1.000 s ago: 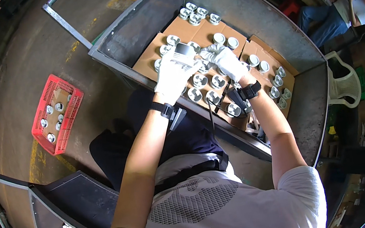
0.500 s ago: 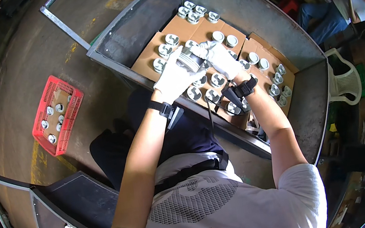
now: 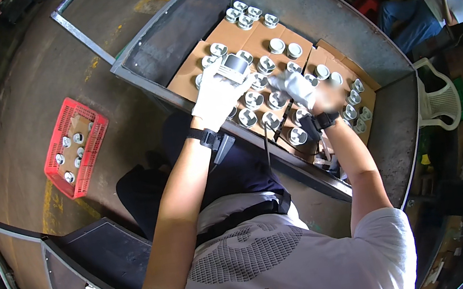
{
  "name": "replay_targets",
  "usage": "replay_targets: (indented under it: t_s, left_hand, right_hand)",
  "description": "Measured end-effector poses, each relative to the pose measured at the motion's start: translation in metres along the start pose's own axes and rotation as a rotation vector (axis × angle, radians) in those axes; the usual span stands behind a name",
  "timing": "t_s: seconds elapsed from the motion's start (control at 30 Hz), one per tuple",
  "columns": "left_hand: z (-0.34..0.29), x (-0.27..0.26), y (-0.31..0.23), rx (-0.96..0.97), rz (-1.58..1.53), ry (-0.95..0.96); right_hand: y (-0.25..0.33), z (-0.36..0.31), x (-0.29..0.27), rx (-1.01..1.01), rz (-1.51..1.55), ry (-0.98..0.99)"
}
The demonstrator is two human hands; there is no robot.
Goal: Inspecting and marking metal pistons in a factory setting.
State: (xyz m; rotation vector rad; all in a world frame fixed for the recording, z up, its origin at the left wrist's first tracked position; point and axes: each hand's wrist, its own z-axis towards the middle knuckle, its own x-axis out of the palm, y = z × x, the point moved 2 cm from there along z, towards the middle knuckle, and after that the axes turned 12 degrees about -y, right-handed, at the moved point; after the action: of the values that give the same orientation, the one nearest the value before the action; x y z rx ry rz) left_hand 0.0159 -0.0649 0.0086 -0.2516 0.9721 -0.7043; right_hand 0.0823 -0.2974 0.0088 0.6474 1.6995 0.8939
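Note:
My left hand [image 3: 213,98], in a white glove, is closed around a metal piston [image 3: 234,66] and holds it up over the cart, its dark round side facing up. My right hand [image 3: 296,91], also gloved, is to the right of it, low over the standing pistons. Its fingers are greyish and smeared by motion, so whether they hold anything does not show. Many silvery pistons [image 3: 253,100] stand in loose groups on brown cardboard [image 3: 263,39] inside the cart. Some near my hands are partly hidden by them.
The metal cart [image 3: 177,29] has raised walls around the cardboard. On the floor at left sits a red plastic crate [image 3: 75,146] with several pistons. A second cart [image 3: 94,251] stands lower left. At right are a white plastic chair [image 3: 439,96] and a seated person [image 3: 406,26].
My right hand has come off the piston and moved right and down, away from my left hand. My left hand keeps hold of the piston, now turned with its dark round side up.

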Motion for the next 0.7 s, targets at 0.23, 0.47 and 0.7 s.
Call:
replay_targets:
  t_s: [0.23,0.47,0.7]
  left_hand:
    - [0.016,-0.010,-0.027,-0.148,-0.397,-0.264]
    - [0.008,-0.009,-0.018,-0.343,-0.492,-0.073]
    - [0.021,-0.011,-0.049,-0.483,-0.591,-0.125]
  right_hand:
    - [-0.245,-0.034,-0.052,-0.239,-0.650,0.525]
    - [-0.323,-0.075,-0.075,0.267,-0.798,0.504]
    - [-0.371,-0.108,-0.102,0.259,-0.852,0.491]
